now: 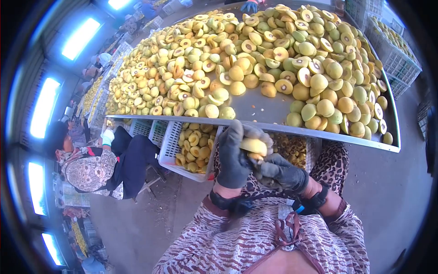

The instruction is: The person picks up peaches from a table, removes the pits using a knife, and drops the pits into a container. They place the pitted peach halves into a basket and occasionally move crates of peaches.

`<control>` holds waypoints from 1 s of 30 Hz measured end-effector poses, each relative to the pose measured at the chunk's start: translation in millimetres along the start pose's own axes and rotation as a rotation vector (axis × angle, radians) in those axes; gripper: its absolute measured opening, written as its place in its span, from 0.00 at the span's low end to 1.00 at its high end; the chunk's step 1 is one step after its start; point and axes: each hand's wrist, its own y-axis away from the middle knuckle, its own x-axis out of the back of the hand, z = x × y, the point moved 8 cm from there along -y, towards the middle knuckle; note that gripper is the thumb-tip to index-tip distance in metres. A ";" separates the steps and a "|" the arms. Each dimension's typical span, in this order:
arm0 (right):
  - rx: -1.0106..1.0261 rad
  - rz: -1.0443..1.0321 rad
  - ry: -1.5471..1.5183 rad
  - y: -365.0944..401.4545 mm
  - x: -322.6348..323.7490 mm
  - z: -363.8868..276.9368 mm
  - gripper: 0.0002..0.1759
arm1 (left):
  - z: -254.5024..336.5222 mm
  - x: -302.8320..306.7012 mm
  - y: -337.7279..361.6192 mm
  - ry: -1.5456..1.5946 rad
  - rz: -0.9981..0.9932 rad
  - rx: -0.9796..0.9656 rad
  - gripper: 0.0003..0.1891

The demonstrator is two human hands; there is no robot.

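Both of my hands wear dark grey gloves and meet just below the table's front edge. My left hand [235, 155] is wrapped round a yellow half fruit [253, 146]. Against the fruit's lower side, my right hand [285, 173] has its fingers closed; what they grip is hidden. Behind them, halved yellow-green fruits [237, 73] lie heaped on a metal table [262, 107], many showing brown centres. Under its edge stand a white crate [171, 153] of fruit halves [195, 146] and a container of small brownish pieces [292, 148].
A person [91, 169] in a patterned top sits at the left, a white-gloved hand at the table. A blue-gloved hand [249, 5] reaches in at the far edge. Stacked crates [397, 61] stand at the right. More people and fruit line the far left.
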 end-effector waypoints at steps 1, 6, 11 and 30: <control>0.048 -0.057 -0.004 2.2 -13.2 -5.2 0.24 | -4.0 16.5 5.3 0.024 0.134 0.126 0.29; 0.031 0.111 -0.013 32.3 40.1 6.6 0.18 | 8.1 197.1 -11.8 -0.546 0.506 -0.092 0.20; -0.021 0.550 1.262 30.5 89.4 12.5 0.20 | -12.7 88.7 -99.9 -1.203 0.089 -0.504 0.19; 0.254 0.823 0.228 45.6 115.8 -58.9 0.12 | -80.8 -23.2 -75.1 -0.361 -0.477 0.398 0.20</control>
